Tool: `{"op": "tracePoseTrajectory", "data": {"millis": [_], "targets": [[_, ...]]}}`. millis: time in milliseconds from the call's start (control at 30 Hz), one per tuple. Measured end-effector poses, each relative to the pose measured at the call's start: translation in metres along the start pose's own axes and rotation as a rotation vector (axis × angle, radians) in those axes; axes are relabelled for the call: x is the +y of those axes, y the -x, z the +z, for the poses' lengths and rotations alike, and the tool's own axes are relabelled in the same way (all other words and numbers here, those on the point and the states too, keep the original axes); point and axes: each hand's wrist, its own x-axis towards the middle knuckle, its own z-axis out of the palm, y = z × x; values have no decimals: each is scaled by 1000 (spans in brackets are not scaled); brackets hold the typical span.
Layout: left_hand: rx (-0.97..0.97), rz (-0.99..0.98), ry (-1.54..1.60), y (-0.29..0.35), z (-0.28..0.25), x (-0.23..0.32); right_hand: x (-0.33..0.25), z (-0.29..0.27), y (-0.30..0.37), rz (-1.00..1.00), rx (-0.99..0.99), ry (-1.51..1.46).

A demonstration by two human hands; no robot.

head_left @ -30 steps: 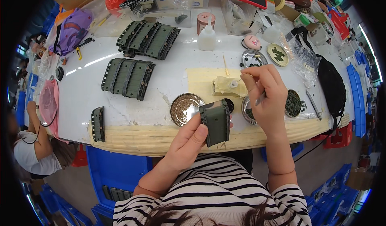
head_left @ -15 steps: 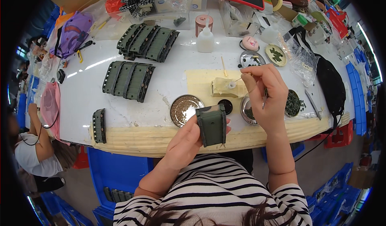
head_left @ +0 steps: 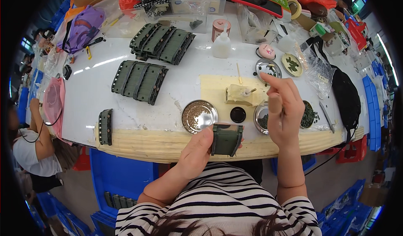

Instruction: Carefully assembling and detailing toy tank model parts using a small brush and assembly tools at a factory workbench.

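Observation:
My left hand (head_left: 196, 148) grips a small curved dark green panel (head_left: 226, 140) with ribbed side edges, held over the table's front edge. My right hand (head_left: 286, 106) is raised to the right of it, index finger stretched out and thumb apart. Nothing shows between those fingertips; the palm side is partly hidden. Just left of that hand, a tape-wrapped block (head_left: 235, 95) holds a small pot with a thin stick (head_left: 252, 91) leaning out. Beneath the right hand is a round metal tin of dark green bits (head_left: 261, 120), partly covered.
A metal dish of small brownish pieces (head_left: 200, 115) and a black round cap (head_left: 238, 114) lie ahead of my left hand. Joined green panels (head_left: 140, 80) are at left, a white squeeze bottle (head_left: 221, 46) farther back. Tweezers (head_left: 327, 116) lie at right. Someone (head_left: 35, 148) sits at far left.
My right hand has let go of the thin stick, which now rests in the pot, and has moved slightly nearer. The left hand still holds the panel, now slightly to the right.

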Motion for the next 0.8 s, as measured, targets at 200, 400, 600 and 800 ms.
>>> {"op": "tracePoseTrajectory", "data": {"millis": [200,400,600,800], "targets": [[-17,41,-31,-1,2,-2,-28,-31,12,-40,42,-136],[-46,30,2,0,2,-2,-56,-28,16,32,-106,-164],[-73,84,-29,2,5,4,-44,-21,18,-150,-334,-284],[-111,104,-85,-1,4,5,-41,-13,17,-152,-300,-284]]}}
